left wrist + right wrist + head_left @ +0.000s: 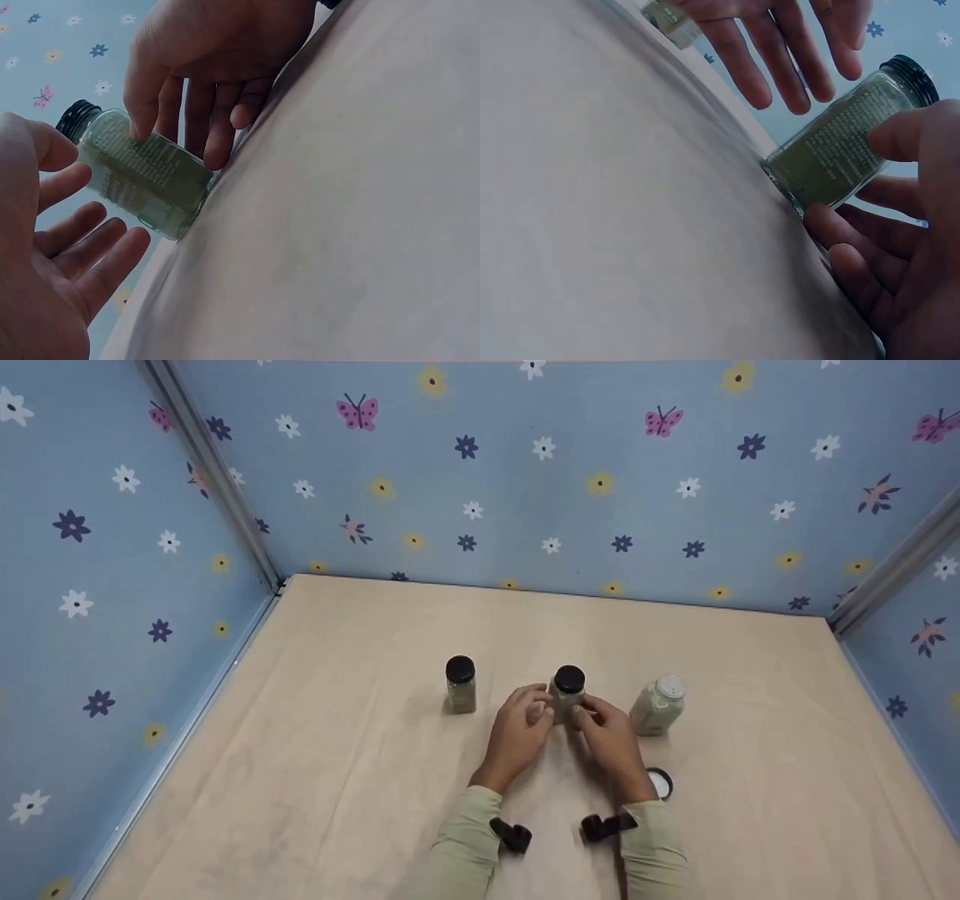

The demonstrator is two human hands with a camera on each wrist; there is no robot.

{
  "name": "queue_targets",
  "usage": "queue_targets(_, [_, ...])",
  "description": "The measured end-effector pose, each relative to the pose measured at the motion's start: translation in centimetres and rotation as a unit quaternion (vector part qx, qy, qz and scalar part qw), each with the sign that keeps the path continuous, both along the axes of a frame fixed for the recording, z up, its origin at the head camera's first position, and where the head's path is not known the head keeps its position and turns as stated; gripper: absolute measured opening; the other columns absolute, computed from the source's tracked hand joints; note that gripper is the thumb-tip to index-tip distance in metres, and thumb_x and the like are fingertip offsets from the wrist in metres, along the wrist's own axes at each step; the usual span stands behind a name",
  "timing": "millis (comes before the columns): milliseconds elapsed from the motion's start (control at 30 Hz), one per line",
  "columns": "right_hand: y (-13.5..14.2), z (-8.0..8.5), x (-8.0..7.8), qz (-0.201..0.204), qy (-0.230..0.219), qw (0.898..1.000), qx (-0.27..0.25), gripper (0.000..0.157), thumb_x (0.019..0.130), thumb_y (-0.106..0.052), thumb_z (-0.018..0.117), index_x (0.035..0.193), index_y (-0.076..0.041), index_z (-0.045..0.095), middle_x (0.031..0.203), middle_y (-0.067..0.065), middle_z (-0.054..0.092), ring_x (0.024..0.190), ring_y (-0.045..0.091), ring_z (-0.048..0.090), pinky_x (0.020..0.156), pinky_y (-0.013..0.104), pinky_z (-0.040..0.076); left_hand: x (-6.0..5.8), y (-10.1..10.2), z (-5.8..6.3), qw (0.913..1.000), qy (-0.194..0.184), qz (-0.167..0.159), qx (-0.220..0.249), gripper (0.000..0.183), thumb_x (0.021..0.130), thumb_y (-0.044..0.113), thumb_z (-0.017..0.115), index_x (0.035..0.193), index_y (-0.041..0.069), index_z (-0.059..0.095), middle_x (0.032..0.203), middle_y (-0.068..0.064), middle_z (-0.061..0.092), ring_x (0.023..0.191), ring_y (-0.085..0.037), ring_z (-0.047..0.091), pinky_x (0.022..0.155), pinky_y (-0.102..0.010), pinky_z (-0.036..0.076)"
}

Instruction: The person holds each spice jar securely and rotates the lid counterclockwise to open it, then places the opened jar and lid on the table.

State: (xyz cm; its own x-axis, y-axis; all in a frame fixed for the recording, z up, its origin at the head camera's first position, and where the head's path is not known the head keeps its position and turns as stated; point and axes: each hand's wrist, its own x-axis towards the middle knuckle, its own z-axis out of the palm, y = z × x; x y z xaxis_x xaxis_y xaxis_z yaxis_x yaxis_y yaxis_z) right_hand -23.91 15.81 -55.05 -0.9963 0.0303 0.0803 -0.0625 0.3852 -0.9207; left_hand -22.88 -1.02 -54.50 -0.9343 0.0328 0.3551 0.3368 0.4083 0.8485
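Note:
A glass spice jar [566, 706] with a black cap and green contents stands on the cloth between my two hands. My right hand [611, 742] holds it from the right, its thumb on the printed label and its fingers curled behind the glass, as the right wrist view shows. On the other side is my left hand [517, 739], with spread, loosely bent fingers close beside the jar [146, 172] and nothing gripped. The left wrist view shows the black cap [77, 120] seated on the neck.
To the left stands another black-capped jar [461, 694]. At the right, a jar with a white top [657, 709] stands near my right hand. A loose black-rimmed lid [660, 784] lies beside my right wrist. Flower-patterned walls [540, 510] enclose the cloth-covered table [337, 660].

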Motion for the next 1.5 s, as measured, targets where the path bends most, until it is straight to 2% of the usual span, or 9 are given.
queue_targets(200, [-0.4, 0.1, -0.3, 0.008, -0.003, 1.000, 0.005, 0.035, 0.089, -0.034, 0.060, 0.118, -0.015, 0.064, 0.108, 0.001, 0.065, 0.087, 0.014, 0.063, 0.080, 0.033, 0.048, -0.1, 0.0, -0.1, 0.9992, -0.009, 0.003, 0.038, 0.025, 0.090, 0.015, 0.058, 0.115, 0.017, 0.060, 0.121, 0.006, 0.055, 0.115, -0.006, 0.048, 0.095, -0.028, 0.040])
queue_targets(433, [-0.1, 0.0, 0.0, 0.000, -0.015, 1.000, 0.021, 0.033, 0.089, -0.033, 0.061, 0.116, -0.014, 0.065, 0.106, 0.002, 0.065, 0.086, 0.015, 0.063, 0.079, 0.034, 0.048, -0.2, 0.9, 0.3, 0.9916, -0.036, -0.011, 0.124, 0.031, 0.095, 0.019, 0.051, 0.126, 0.014, 0.052, 0.126, -0.005, 0.055, 0.116, -0.013, 0.050, 0.093, -0.028, 0.043])
queue_targets(600, [0.2, -0.2, -0.1, -0.004, -0.009, 0.999, 0.032, 0.039, 0.089, -0.034, 0.061, 0.119, -0.010, 0.063, 0.111, 0.006, 0.064, 0.092, 0.018, 0.062, 0.083, 0.036, 0.048, -0.8, 1.2, 0.9, 0.9891, -0.026, -0.025, 0.143, 0.034, 0.097, 0.023, 0.049, 0.130, 0.014, 0.049, 0.128, -0.001, 0.053, 0.118, -0.012, 0.048, 0.093, -0.025, 0.041])
queue_targets(733, [0.3, -0.4, -0.1, -0.004, -0.003, 0.999, 0.036, 0.034, 0.089, -0.029, 0.060, 0.118, -0.010, 0.064, 0.108, 0.006, 0.065, 0.089, 0.018, 0.063, 0.082, 0.035, 0.048, -1.2, 1.4, 1.2, 0.9879, -0.026, -0.040, 0.148, 0.037, 0.098, 0.019, 0.048, 0.133, 0.008, 0.047, 0.128, -0.005, 0.054, 0.119, -0.016, 0.048, 0.093, -0.027, 0.042])
queue_targets(967, [0.1, -0.3, -0.1, -0.002, 0.004, 0.999, 0.039, 0.032, 0.090, -0.029, 0.058, 0.116, -0.013, 0.065, 0.109, 0.003, 0.065, 0.089, 0.015, 0.062, 0.081, 0.034, 0.049, 0.0, 1.2, 4.7, 0.9895, -0.038, -0.051, 0.129, 0.035, 0.097, 0.013, 0.047, 0.131, 0.005, 0.049, 0.126, -0.011, 0.055, 0.113, -0.017, 0.052, 0.092, -0.028, 0.042])
queue_targets(1067, [0.1, -0.1, -0.1, -0.005, 0.005, 0.999, 0.043, 0.031, 0.090, -0.029, 0.059, 0.115, -0.012, 0.066, 0.109, 0.003, 0.065, 0.090, 0.015, 0.062, 0.081, 0.034, 0.048, -1.0, 1.3, 3.5, 0.9910, -0.032, -0.058, 0.117, 0.036, 0.097, 0.018, 0.048, 0.133, 0.010, 0.049, 0.125, -0.007, 0.055, 0.111, -0.015, 0.052, 0.092, -0.029, 0.043])
queue_targets(1200, [0.0, 0.0, -0.2, -0.005, 0.001, 0.999, 0.035, 0.031, 0.090, -0.026, 0.059, 0.116, -0.011, 0.065, 0.108, 0.005, 0.065, 0.089, 0.016, 0.062, 0.081, 0.034, 0.049, -2.4, 1.2, 1.5, 0.9914, -0.036, -0.075, 0.101, 0.039, 0.096, 0.030, 0.050, 0.135, 0.024, 0.047, 0.124, 0.004, 0.053, 0.112, -0.010, 0.050, 0.093, -0.031, 0.041])
queue_targets(1367, [0.0, 0.0, -0.1, -0.007, -0.003, 0.999, 0.040, 0.031, 0.090, -0.026, 0.058, 0.117, -0.011, 0.065, 0.109, 0.005, 0.065, 0.091, 0.016, 0.061, 0.083, 0.035, 0.048, -2.5, 0.9, 1.7, 0.9915, -0.041, -0.093, 0.081, 0.043, 0.094, 0.036, 0.052, 0.136, 0.030, 0.046, 0.120, 0.007, 0.052, 0.110, -0.008, 0.050, 0.093, -0.035, 0.041])
queue_targets(1500, [0.1, -0.1, 0.0, -0.001, 0.003, 0.999, 0.046, 0.031, 0.091, -0.026, 0.058, 0.117, -0.011, 0.065, 0.108, 0.005, 0.065, 0.092, 0.017, 0.061, 0.083, 0.036, 0.047, -2.5, 0.9, 1.8, 0.9931, -0.043, -0.085, 0.069, 0.041, 0.093, 0.039, 0.052, 0.134, 0.032, 0.047, 0.116, 0.009, 0.053, 0.108, -0.007, 0.051, 0.091, -0.034, 0.042])
